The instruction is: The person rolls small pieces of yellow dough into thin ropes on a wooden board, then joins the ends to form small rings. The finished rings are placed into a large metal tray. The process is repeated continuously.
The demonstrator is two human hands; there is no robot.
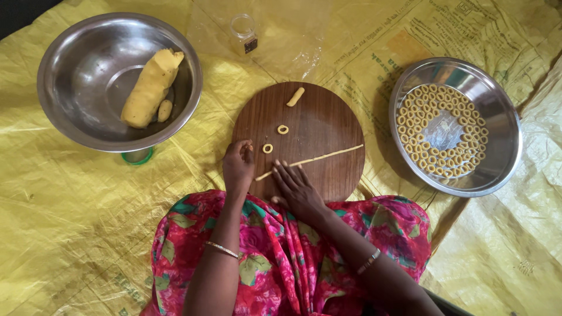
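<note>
A round wooden board (pixel 316 126) lies in front of me on yellow sheeting. A long thin rope of yellow dough (pixel 328 155) stretches across it. My right hand (pixel 297 187) rests flat with fingers spread on the rope's near end. My left hand (pixel 238 165) is at the board's left edge, fingers curled around a small bit of dough. Two small dough rings (pixel 283 129) (pixel 267 148) lie on the board, and a short dough stub (pixel 295 96) sits near its far edge.
A steel bowl (pixel 88 47) at the far left holds a big dough log (pixel 151 88). A steel plate (pixel 503 117) at the right carries several dough rings. A clear small jar (pixel 243 34) lies on plastic at the top. My lap in pink floral cloth is below.
</note>
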